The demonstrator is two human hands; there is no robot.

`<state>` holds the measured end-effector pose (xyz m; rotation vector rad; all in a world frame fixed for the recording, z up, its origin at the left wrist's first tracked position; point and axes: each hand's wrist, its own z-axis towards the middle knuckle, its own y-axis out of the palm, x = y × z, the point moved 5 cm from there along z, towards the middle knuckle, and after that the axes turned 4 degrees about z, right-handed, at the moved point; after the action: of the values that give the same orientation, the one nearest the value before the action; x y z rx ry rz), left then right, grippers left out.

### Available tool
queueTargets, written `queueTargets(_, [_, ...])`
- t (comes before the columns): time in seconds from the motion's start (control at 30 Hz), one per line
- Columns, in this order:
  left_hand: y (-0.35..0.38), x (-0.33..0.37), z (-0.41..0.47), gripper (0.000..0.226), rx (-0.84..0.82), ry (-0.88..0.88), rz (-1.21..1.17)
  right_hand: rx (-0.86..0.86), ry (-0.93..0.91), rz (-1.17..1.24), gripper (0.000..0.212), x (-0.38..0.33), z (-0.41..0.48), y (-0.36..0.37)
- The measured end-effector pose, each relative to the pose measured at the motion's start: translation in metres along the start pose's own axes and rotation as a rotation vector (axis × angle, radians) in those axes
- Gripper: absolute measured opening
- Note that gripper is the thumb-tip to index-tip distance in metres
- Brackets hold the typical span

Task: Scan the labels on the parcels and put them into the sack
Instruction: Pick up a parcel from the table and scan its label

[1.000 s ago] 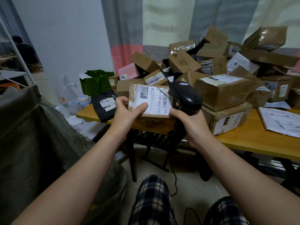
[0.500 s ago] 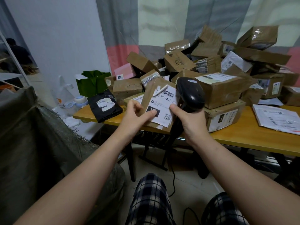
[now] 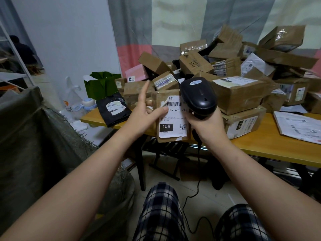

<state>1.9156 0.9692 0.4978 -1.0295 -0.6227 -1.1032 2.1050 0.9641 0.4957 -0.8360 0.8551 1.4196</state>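
A flat brown cardboard parcel [image 3: 171,117] is held in the air in front of the near edge of the wooden table [image 3: 260,146], between the two hands. Its cardboard is creased and scuffed, and a white paper label [image 3: 173,124] with curling edges is stuck on the face turned to the camera. The parcel's long axis is stood upright. The barcode is at the top, and a black "15H" block and a small QR code are lower down.

The parcel is pinched by the left hand [image 3: 147,112], with the thumb pressed on the label and the index finger raised straight. The right hand [image 3: 206,126] is wrapped round the handle of a glossy black plastic barcode scanner [image 3: 199,96], whose rounded head is held just beside the parcel's upper right corner.

That corner of the label is covered by the scanner head, and part of the printed number by the thumb. The small print cannot be read. The scanner's handle is mostly hidden in the fist, and a thin black cable [image 3: 191,206] is seen below it.

A heap of taped cardboard boxes [image 3: 239,94] is piled on the table, with a black plastic mailer [image 3: 112,110] at its left end. The coarse woven sack [image 3: 34,136] is cut off by the left edge, and its inside is hidden.
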Motion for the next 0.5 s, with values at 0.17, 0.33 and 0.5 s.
queueTargets(0.17, [-0.007, -0.006, 0.004, 0.041, -0.055, -0.081, -0.007, -0.002, -0.004, -0.081, 0.059, -0.001, 0.002, -0.002])
queueTargets(0.33, [-0.013, -0.007, 0.003, 0.026, -0.043, -0.143, -0.084, -0.015, 0.007, -0.113, 0.058, -0.002, 0.004, 0.000])
queueTargets(0.5, [-0.027, -0.009, 0.008, 0.020, 0.128, -0.181, -0.195, 0.046, 0.020, -0.161, 0.046, -0.003, -0.003, -0.010])
